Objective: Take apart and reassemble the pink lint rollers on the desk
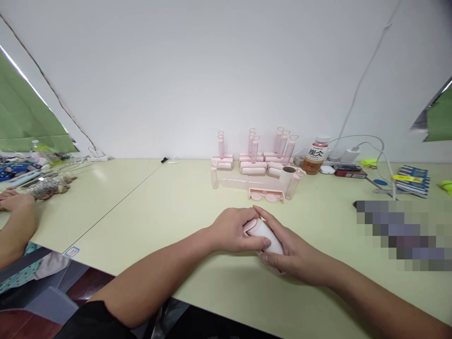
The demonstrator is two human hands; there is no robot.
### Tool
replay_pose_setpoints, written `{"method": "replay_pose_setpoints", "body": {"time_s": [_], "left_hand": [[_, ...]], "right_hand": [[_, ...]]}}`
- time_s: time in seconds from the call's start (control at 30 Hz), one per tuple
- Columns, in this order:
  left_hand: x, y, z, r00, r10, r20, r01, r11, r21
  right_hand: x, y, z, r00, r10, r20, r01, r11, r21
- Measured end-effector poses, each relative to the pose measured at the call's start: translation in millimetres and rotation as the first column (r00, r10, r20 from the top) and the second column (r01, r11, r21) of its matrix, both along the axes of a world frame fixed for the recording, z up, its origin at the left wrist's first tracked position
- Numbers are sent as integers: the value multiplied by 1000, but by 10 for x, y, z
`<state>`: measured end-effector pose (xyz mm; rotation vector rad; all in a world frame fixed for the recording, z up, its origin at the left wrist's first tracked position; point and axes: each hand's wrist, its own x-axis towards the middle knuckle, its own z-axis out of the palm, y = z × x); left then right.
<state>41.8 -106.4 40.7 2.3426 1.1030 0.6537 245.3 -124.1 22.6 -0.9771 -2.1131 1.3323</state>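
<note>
Both hands, left (235, 231) and right (289, 249), grip closed around pink lint roller (266, 234) on pale surface (176, 221); more rollers (254, 162) behind.

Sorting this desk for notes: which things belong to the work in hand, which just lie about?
In hand: pale pink plastic roller, left hand, right hand; pink roller parts in rows; pink plastic tray.

Lying about: amber drink bottle; blue notebook; white cables.

the bottle (315, 157) label reads "炭仌".
</note>
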Motion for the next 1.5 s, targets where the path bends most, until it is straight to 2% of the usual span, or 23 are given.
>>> {"method": "replay_pose_setpoints", "body": {"time_s": [0.1,0.23,0.3,0.37,0.43,0.5,0.57,0.67,0.73,0.87,0.97,1.1,1.23,1.3,1.37,1.4,1.43,1.5], "left_hand": [[11,10,19,1000,4,-10,-4,1000,-3],[19,22,3,999,41,-20,-41,999,8],[4,56,-6,997,71,12,-72,996,44],[-37,149,10,986,145,86,-155,980,123],[-116,325,60,941,287,180,-324,917,232],[-229,572,126,855,456,248,-517,791,327],[-360,844,178,783,578,231,-620,691,371],[-533,1182,188,691,709,138,-712,636,297],[-605,1325,149,664,742,97,-743,638,203],[-651,1452,43,665,740,96,-746,662,71],[-650,1451,14,685,715,139,-725,688,33],[-612,1321,100,692,670,269,-691,723,-21],[-395,994,252,683,603,412,-589,789,-178],[-206,749,299,693,554,461,-485,832,-270],[0,484,300,689,508,517,-369,860,-353],[95,359,282,627,475,617,-191,862,-469],[180,248,251,554,467,689,-32,839,-543],[306,83,161,483,478,734,164,773,-612]], "right_hand": [[-7,8,-1,1000,-13,-4,13,1000,-15],[-24,38,-33,998,-56,-9,57,997,60],[-32,63,-58,994,-111,-4,111,991,70],[-37,95,-74,980,-197,22,195,978,78],[-36,132,-77,956,-287,56,281,955,99],[-32,169,-67,930,-356,88,351,934,70],[-29,198,-48,907,-409,105,410,912,11],[-28,221,-19,878,-460,133,464,886,-4],[-26,227,-4,869,-467,162,469,883,32],[-2,244,-7,858,-465,217,451,885,113],[29,272,-40,849,-463,255,441,886,142],[57,310,-87,859,-431,275,404,902,152],[54,318,-91,835,-486,258,402,859,316],[45,295,-80,852,-491,181,382,821,425],[34,254,-73,898,-435,65,346,791,505],[27,230,-73,922,-388,-4,328,775,540],[20,205,-74,941,-330,-75,311,758,573],[6,157,-75,961,-194,-196,275,729,627]]}}
